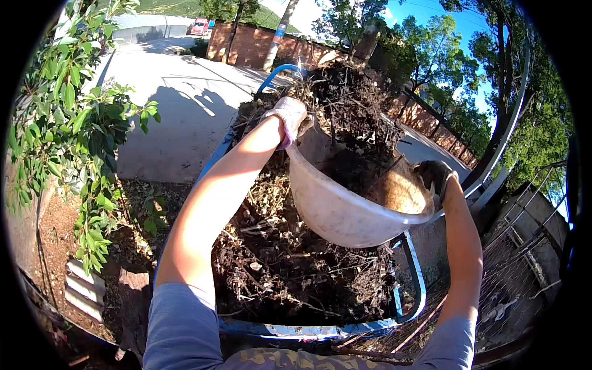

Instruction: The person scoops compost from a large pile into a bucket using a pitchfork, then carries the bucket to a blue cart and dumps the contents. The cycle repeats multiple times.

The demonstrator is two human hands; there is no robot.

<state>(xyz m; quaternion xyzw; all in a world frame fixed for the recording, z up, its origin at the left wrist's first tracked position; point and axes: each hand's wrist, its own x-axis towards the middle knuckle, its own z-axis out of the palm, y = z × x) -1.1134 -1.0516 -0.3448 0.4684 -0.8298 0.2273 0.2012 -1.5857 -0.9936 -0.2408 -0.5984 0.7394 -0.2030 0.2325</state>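
Note:
A large whitish plastic basin (339, 213) is held up and tilted, its mouth facing away from me. Gripping its left rim is my left hand (288, 118), in a pale glove with a purple cuff. On the opposite rim my right hand (435, 180), in a dark-looking glove, is closed too. Dark compost (354, 169) shows inside the basin and seems to run on into the heap (351, 102) beyond; where one ends I cannot tell. Below lies a blue metal cart (308, 332) loaded with dark soil and dry leaf litter (290, 271).
A leafy shrub (86, 135) stands to the left, near a concrete yard (166, 123). A brick wall (253, 46) and trees (425, 55) line the back. At the right are metal railings (530, 209) and dry brush. A red truck (199, 26) is far off.

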